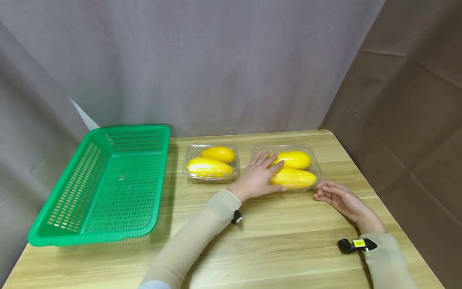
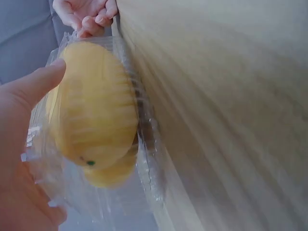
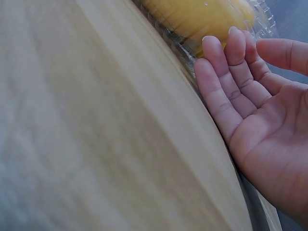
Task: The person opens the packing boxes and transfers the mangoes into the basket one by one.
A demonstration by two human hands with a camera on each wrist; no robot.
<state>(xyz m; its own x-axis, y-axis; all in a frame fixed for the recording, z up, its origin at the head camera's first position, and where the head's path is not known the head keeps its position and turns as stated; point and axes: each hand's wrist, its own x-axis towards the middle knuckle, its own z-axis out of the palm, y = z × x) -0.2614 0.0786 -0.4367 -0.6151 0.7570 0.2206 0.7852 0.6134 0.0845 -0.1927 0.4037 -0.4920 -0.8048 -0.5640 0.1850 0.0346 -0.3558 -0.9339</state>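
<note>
A clear plastic box (image 1: 315, 160) with two yellow mangoes (image 1: 293, 178) lies on the table in the head view. My left hand (image 1: 258, 176) rests on the left part of its lid with the fingers spread. In the left wrist view, the thumb (image 2: 45, 82) reaches over the lid's edge beside a mango (image 2: 94, 103). Just off the box's near right corner is my right hand (image 1: 341, 198), palm turned up. Its fingers (image 3: 219, 91) are loosely bent and hold nothing, their tips right at the box's edge in the right wrist view.
To the left stands a second clear box (image 1: 236, 162) with two mangoes (image 1: 209, 166). A green plastic basket (image 1: 157, 200) with slotted walls occupies the table's left side. Grey curtain (image 1: 231, 72) hangs behind the wooden table (image 1: 274, 249), and brown cloth (image 1: 415, 120) borders its right edge.
</note>
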